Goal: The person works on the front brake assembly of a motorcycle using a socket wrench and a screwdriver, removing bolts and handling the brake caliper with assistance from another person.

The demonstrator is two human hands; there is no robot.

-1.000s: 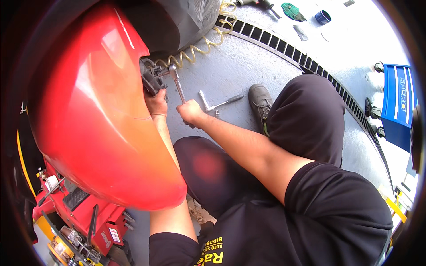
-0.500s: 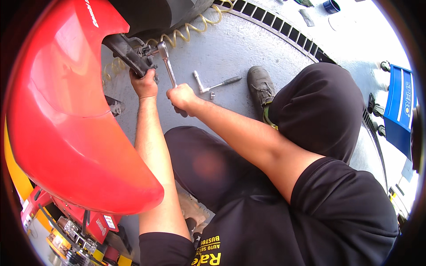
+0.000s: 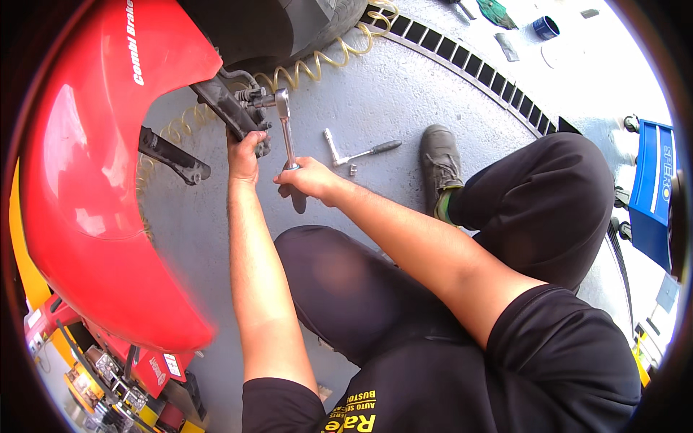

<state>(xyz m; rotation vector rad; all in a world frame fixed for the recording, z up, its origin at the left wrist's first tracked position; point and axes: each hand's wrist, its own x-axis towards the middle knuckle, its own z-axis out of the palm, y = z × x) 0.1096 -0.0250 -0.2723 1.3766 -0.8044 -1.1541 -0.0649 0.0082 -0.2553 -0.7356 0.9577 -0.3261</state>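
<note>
My left hand (image 3: 244, 155) is closed round the lower end of a dark fork leg (image 3: 225, 107), which juts from under a red motorcycle fender (image 3: 101, 187). In my right hand (image 3: 310, 177) is the dark handle of a chrome ratchet wrench (image 3: 285, 126). The wrench's head and socket sit against the fittings near the fork leg's end; the exact fastener is too small to make out. A second ratchet (image 3: 372, 151) with a dark grip lies on the floor, joined to an extension bar (image 3: 330, 144). Beside it rests a small loose socket (image 3: 353, 170).
Another dark fork leg (image 3: 177, 155) sticks out left of my arm. A coiled yellowish air hose (image 3: 307, 71) runs past the black tire (image 3: 317, 29). Beyond lies a floor drain grate (image 3: 462, 58). At right stands a blue wheeled cart (image 3: 653, 187); red equipment (image 3: 144, 368) is at lower left.
The view has shifted, so the fender sits farther left and the second fork leg shows more. My right fingers look looser on the wrench handle, whose end now shows below them.
</note>
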